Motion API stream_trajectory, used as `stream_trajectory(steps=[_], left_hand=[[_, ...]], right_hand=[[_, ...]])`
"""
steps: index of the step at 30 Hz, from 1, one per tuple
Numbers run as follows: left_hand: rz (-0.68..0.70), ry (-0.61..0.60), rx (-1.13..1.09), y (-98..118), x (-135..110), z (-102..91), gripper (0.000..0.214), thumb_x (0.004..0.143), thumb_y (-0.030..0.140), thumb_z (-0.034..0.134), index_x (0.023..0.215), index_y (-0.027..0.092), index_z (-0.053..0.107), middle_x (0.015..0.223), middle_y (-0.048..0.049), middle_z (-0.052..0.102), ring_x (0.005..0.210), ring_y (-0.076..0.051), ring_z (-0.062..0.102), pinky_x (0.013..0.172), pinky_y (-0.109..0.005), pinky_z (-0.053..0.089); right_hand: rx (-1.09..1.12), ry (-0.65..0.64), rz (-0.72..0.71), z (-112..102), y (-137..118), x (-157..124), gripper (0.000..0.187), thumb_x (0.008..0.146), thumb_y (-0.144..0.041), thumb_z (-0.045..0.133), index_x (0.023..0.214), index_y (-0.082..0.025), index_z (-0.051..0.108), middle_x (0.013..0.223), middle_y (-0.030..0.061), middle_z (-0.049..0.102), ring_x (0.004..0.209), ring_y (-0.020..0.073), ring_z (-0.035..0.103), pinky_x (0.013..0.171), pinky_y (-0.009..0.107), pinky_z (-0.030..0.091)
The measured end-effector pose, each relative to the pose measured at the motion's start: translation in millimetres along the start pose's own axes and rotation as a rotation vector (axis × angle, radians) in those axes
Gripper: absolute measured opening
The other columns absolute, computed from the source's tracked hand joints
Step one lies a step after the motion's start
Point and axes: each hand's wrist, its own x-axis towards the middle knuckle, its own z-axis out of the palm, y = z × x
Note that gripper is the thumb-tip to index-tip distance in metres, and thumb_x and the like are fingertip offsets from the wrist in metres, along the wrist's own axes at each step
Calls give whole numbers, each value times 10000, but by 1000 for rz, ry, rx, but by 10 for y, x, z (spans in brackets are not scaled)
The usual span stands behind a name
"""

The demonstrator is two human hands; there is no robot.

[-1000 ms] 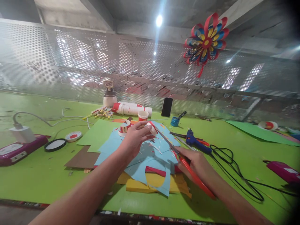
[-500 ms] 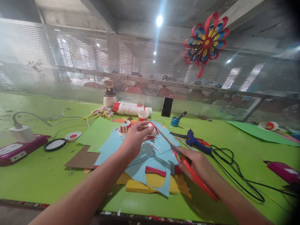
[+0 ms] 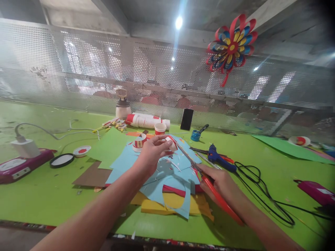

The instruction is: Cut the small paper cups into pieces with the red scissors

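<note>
My left hand [image 3: 151, 153] is raised over a heap of blue, yellow and red paper sheets [image 3: 167, 184] and pinches a small red-and-white paper cup piece [image 3: 170, 142] at its fingertips. My right hand [image 3: 218, 181] grips red-handled scissors [image 3: 206, 181], whose blades slant up to the left and meet the cup piece. Thin white paper slivers lie on the blue sheets below.
On the green table [image 3: 39, 195] stand a blue glue gun [image 3: 218, 157] with a black cord [image 3: 261, 188], a phone [image 3: 186, 119], paper cups [image 3: 159, 128], a purple device [image 3: 18, 166] on the left and another [image 3: 315, 191] on the right. A paper flower [image 3: 231, 47] hangs on the perforated screen.
Both hands have stayed almost in place; the scissors handle has shifted slightly and the view has tipped a little.
</note>
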Motion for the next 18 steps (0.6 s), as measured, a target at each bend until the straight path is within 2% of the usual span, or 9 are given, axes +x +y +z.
stream_trajectory(steps=[7,10,16,18], left_hand=[[-25,18,-45,46,-5,7,375,701,269,803,1005,96,669,893,-142,725,834,-240,698,768,-370,533],[-16,33,-51,41,13,-4,415,674,224,822,1034,93,664,920,-147,722,873,-243,692,806,-379,533],[-23,32,7,10,24,-12,402,668,234,820,1003,72,670,1001,-176,707,879,-244,682,809,-388,534],[-23,16,23,16,15,-5,390,668,248,818,985,70,678,992,-177,709,859,-241,682,784,-378,534]], right_hand=[[5,28,-12,17,28,8,411,812,-154,542,1189,-194,699,903,37,782,1038,293,694,804,323,588],[-6,43,-28,28,23,15,420,798,-153,531,1179,-183,704,897,47,779,1057,304,685,774,322,590],[-26,-7,-21,8,38,19,385,794,-151,493,1110,-178,713,923,57,776,998,307,706,721,330,590],[-35,-23,-5,-1,44,18,379,806,-155,488,1113,-181,709,1005,61,774,962,299,716,719,338,589]])
